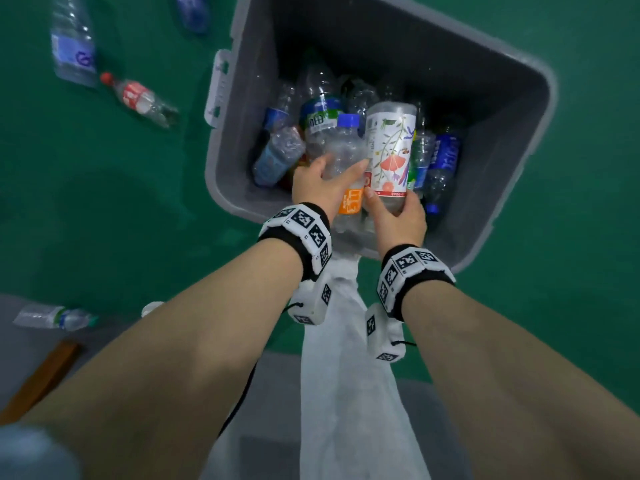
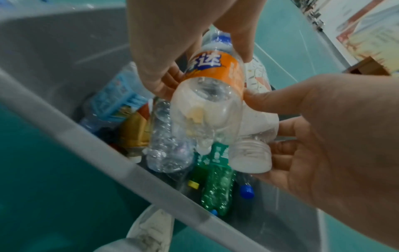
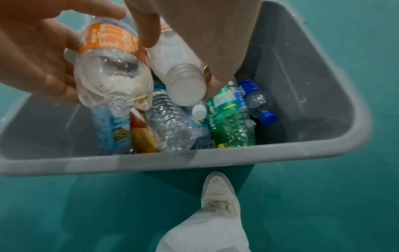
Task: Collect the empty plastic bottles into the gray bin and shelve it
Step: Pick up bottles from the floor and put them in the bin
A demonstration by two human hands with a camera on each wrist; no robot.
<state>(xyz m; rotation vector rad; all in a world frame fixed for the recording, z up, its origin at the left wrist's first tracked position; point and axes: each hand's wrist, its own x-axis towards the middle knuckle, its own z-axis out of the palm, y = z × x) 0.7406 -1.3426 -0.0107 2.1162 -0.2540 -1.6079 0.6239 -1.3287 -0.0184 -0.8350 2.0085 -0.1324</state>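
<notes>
Both hands hold a bottle each above the open gray bin (image 1: pixel 512 216). Left hand (image 1: pixel 317 183) has its grip wrapped round a clear orange-label bottle (image 1: pixel 346 157), blue cap pointing away from the person. Right hand (image 1: pixel 398 216) has its grip closed on the neck end of a white floral bottle (image 1: pixel 391 147), which touches the orange-label one on its right. Directly below the two grips, the bin holds a heap of empty bottles, among them a green bottle (image 3: pixel 228 119) and a blue-capped bottle (image 3: pixel 259 102). Far left of the grips, on the green floor (image 1: pixel 104 202), lie a red-label bottle (image 1: pixel 138 98) and a large clear bottle (image 1: pixel 71 43).
</notes>
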